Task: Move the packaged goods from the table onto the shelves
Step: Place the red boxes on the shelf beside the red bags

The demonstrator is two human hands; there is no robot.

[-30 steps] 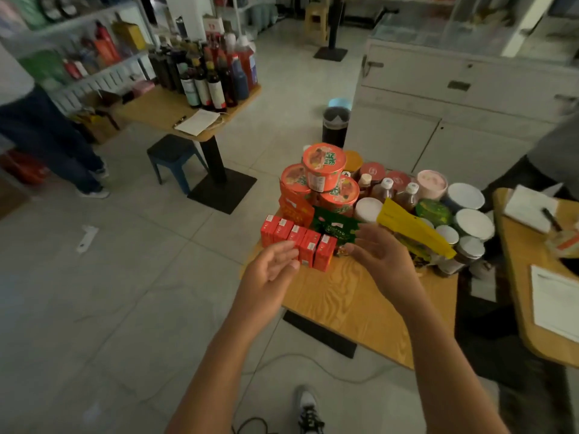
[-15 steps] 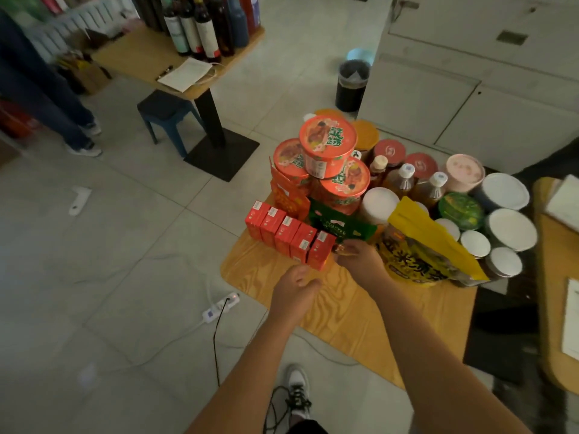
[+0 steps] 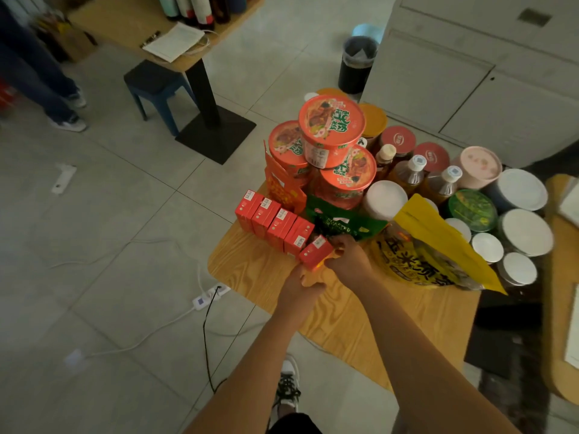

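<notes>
- My right grip [image 3: 351, 258] is on the nearest red box [image 3: 315, 252]. The thumb is curled against its near side and the fingers are over its far edge, so it is grasping that box.
- My left grip [image 3: 300, 285] is clenched into a loose fist just below the same box, at its near end. I cannot tell whether it holds the box or only touches it.
- The red box sits tilted at the near end of the row of red boxes [image 3: 272, 220]. The other four stand upright side by side along the left edge of the desk [image 3: 250, 270].
- Behind the row is a stack of noodle cups [image 3: 332, 130], one cup on top of two others.
- A green bag [image 3: 341, 222] lies between the cups and my right grip.
- A yellow bag [image 3: 423, 255] stands just to the right of my right wrist.
- Further back are brown bottles [image 3: 407, 173], and white-lidded jars [image 3: 526, 231] crowd the right side.
- On the floor left of the desk lies a power strip [image 3: 208, 296] with cables running off it.
- A blue stool [image 3: 153, 86] stands under a second desk [image 3: 125, 23] at the top left.
</notes>
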